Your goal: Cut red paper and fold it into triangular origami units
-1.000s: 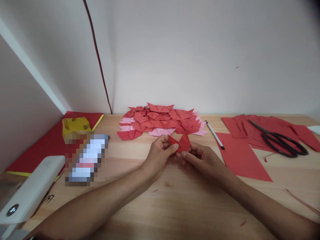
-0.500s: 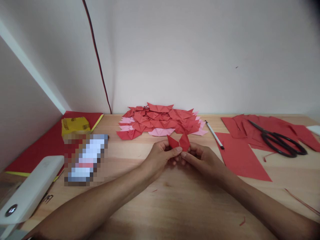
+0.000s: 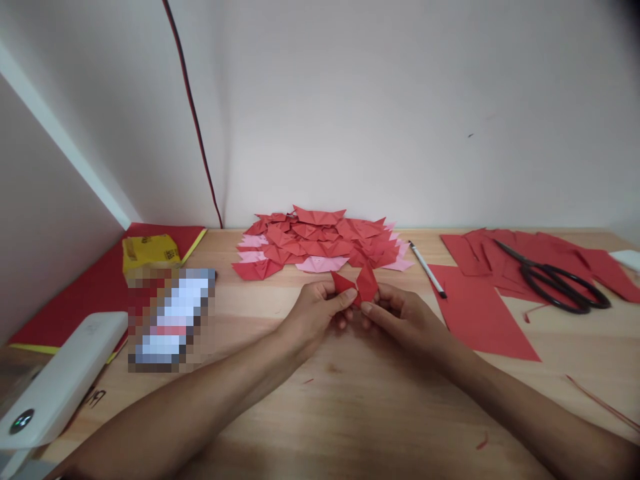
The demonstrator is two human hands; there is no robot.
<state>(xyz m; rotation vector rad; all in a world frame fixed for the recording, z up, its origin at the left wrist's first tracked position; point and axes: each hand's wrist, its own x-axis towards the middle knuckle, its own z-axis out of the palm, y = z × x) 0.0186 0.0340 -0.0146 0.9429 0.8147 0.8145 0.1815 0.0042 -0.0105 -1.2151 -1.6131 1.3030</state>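
Between my two hands is a small piece of folded red paper (image 3: 367, 283) with two pointed flaps standing up. My left hand (image 3: 323, 307) pinches its left side, the thumb lying across the front near the middle. On the right side my right hand (image 3: 395, 308) grips it, thumb in front and fingers behind. Both hands are closed and raised over the wooden table; the paper's lower back is hidden by the fingers. Just beyond lies a pile of folded red and pink paper pieces (image 3: 320, 233), laid in overlapping rows against the wall.
Right: a white pen (image 3: 427, 269), a red sheet (image 3: 487, 320), stacked red paper (image 3: 545, 250) and black-handled scissors (image 3: 555, 280). Left: a phone (image 3: 175, 317), a white power bank (image 3: 65, 377) and a yellow packet (image 3: 150, 255) on a red sheet. Paper scraps (image 3: 483, 441) dot the table (image 3: 350, 413).
The folded paper's right flap has turned and now stands more upright and narrower. My hands have shifted slightly left and keep hold of it. The other things lie as before.
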